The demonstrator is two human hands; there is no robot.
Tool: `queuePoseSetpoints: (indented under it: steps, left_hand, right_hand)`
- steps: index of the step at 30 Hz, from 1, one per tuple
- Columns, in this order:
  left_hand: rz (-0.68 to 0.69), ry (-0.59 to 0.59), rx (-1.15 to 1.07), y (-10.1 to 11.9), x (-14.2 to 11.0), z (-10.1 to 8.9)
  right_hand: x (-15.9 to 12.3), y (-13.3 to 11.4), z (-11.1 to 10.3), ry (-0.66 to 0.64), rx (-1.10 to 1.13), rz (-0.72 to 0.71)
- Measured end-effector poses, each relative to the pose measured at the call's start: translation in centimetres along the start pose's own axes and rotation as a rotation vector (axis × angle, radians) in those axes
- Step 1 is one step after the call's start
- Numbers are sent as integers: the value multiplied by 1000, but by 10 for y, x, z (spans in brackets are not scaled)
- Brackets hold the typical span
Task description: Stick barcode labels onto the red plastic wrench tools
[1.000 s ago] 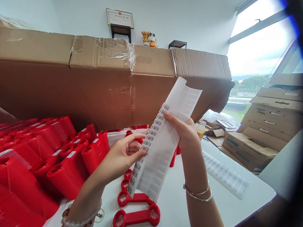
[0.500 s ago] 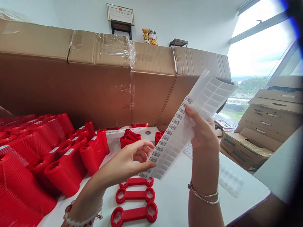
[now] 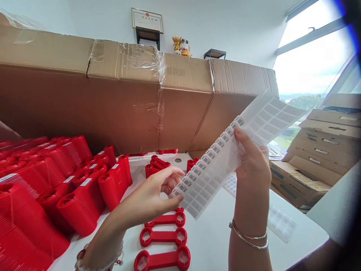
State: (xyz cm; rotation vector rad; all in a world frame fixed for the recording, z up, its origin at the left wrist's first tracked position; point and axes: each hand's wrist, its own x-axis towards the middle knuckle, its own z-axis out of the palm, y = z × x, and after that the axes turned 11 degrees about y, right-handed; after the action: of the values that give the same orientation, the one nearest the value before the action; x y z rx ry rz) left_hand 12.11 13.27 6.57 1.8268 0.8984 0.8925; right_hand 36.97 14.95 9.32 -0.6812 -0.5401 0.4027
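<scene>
Right grip (image 3: 252,162) clamped the light, floppy barcode sheet (image 3: 208,177) at its edge, two o'clock; left grip (image 3: 149,199) stood open beside its end.

Your right hand (image 3: 252,165) pinches a barcode label sheet (image 3: 214,160), your left hand (image 3: 146,199) at its lower end, above red two-ring plastic parts (image 3: 163,236) on the white table (image 3: 214,244)

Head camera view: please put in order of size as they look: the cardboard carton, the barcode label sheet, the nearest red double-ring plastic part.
1. Cardboard carton
2. Barcode label sheet
3. Nearest red double-ring plastic part

Held near the camera, the sheet may look larger.
</scene>
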Motion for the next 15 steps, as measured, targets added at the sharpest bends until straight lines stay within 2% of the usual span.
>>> queuePoseSetpoints:
  steps: [5, 11, 13, 15]
  left_hand:
    - [-40, 35, -4, -4, 3, 0]
    - [-15, -66, -3, 0, -4, -7]
    - [-1, -156, 72, -5, -1, -13]
    - [-38, -298, 234, -19, 6, -18]
  right_hand:
    - [0, -1, -3, 25, -9, -9]
    - [1, 1, -6, 2, -9, -45]
    - [2, 1, -7, 25, -21, -90]
    - [4, -1, -11, 57, -54, -135]
